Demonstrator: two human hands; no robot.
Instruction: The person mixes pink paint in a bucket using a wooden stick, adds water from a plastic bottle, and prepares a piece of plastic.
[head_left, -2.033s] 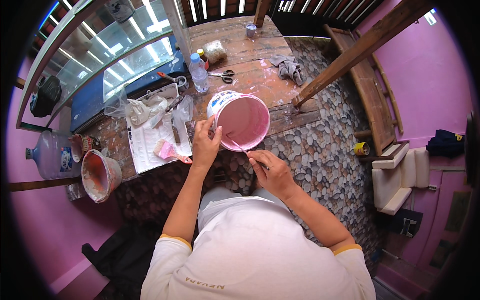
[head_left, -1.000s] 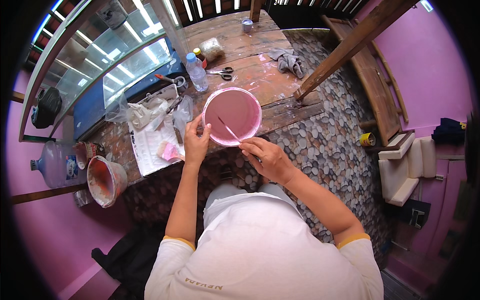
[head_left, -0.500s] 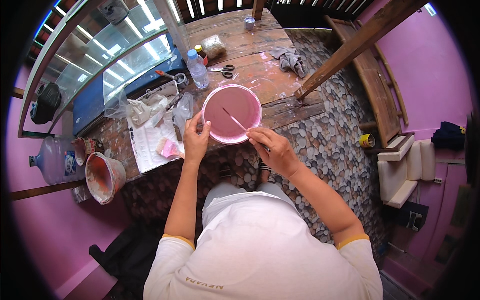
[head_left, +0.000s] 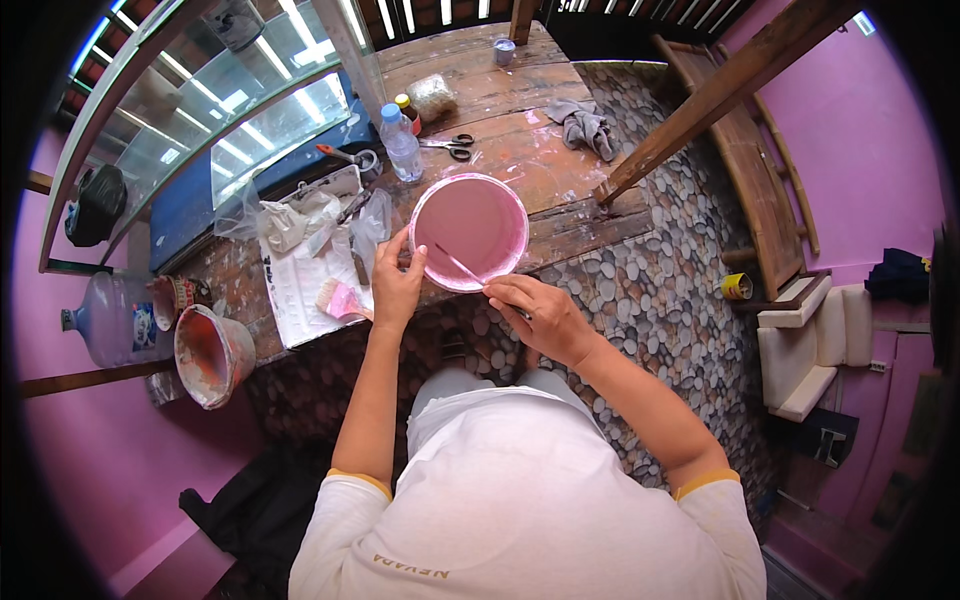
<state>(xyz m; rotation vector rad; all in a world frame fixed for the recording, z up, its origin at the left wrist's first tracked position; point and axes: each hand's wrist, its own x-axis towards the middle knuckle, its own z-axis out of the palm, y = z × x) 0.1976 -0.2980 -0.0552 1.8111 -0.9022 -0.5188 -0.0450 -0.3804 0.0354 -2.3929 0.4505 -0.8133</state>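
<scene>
A round bucket [head_left: 522,228] with a pink-smeared rim sits at the table's near edge, holding dull pink paint [head_left: 468,212]. My left hand [head_left: 397,284] is closed on the bucket's left rim, thumb toward the inside. In my right hand [head_left: 541,314], a thin pink-coated stick [head_left: 460,264] is pinched at the near rim. Its darker far end reaches over or into the paint; I cannot tell how deep. Left of my left hand, a wide paintbrush [head_left: 343,301] with pink on it lies on a white sheet [head_left: 290,318].
Behind the bucket are a water bottle [head_left: 401,150], scissors [head_left: 455,146], a grey rag [head_left: 584,130] and a small cup [head_left: 503,50]. A paint-stained bucket [head_left: 238,345] and large water jug [head_left: 100,318] stand left. A wooden post [head_left: 690,125] slants at right.
The stick's inner end has moved left and nearer to the bucket's near-left wall. My right hand has shifted slightly left and down. My left hand stays on the rim.
</scene>
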